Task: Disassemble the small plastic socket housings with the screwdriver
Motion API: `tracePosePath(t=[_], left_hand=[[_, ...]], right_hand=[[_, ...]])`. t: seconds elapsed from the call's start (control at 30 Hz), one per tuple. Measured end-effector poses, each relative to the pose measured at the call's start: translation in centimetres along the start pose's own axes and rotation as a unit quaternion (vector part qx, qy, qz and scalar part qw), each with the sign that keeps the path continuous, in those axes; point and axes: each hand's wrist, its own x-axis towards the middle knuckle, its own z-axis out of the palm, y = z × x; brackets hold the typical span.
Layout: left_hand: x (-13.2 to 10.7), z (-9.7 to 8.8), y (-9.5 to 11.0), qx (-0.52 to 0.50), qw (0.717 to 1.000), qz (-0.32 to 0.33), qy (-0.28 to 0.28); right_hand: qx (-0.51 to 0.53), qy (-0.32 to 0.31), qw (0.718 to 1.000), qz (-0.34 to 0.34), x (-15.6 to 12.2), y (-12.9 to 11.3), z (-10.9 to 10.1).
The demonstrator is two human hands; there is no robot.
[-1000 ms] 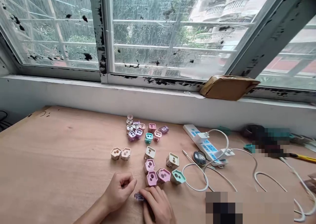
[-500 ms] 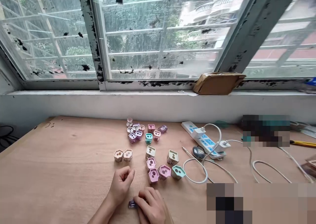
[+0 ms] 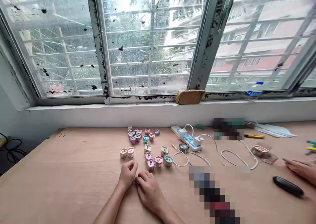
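My left hand (image 3: 127,175) rests on the table with its fingers curled tight; whatever may be inside is hidden. Beside it, my right hand (image 3: 149,190) has its fingers bent over a small dark purple piece (image 3: 135,182), mostly covered by them. Just beyond my hands stand small two-hole pencil sharpeners: two beige ones (image 3: 127,153) ahead of the left hand, several pink ones (image 3: 150,165) ahead of the right, plus a mint green one (image 3: 168,161) and a cream one (image 3: 164,151). Farther back is a cluster of purple and pale sharpeners (image 3: 133,139), with a teal one (image 3: 145,139) nearby.
A white power strip (image 3: 176,130) with plugs and looping white cables (image 3: 181,165) lies right of the sharpeners. At the far right are another person's hand (image 3: 300,169), a black elongated object (image 3: 288,186) and a yellow-and-black tool (image 3: 254,136). A cardboard piece (image 3: 190,97) leans on the windowsill.
The view has swung right and up, bringing in the other person's hand and a bottle on the sill. My hands are closer together, and less of the purple piece shows.
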Motion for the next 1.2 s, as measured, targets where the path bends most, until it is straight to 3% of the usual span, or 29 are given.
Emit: tracePosePath(t=[0.27, 0.6, 0.93, 1.2], left_hand=[[-0.1, -0.4, 0.0, 0.004, 1.000, 0.024, -0.004], [3.4, 0.7, -0.5, -0.023, 0.997, 0.041, -0.064], [3.9, 1.0, -1.4, -0.098, 0.993, -0.009, -0.072], [4.0, 1.8, -2.2, -0.165, 0.980, -0.059, -0.094]], right_hand=[[-0.026, 0.017, 0.999, 0.012, 0.3, -0.3, -0.2], [-0.016, 0.027, 0.999, -0.007, 0.1, -0.1, -0.3], [0.035, 0.055, 0.998, -0.015, 2.6, -0.2, 1.9], [0.040, 0.069, 0.996, -0.024, 3.0, -0.9, 0.9]])
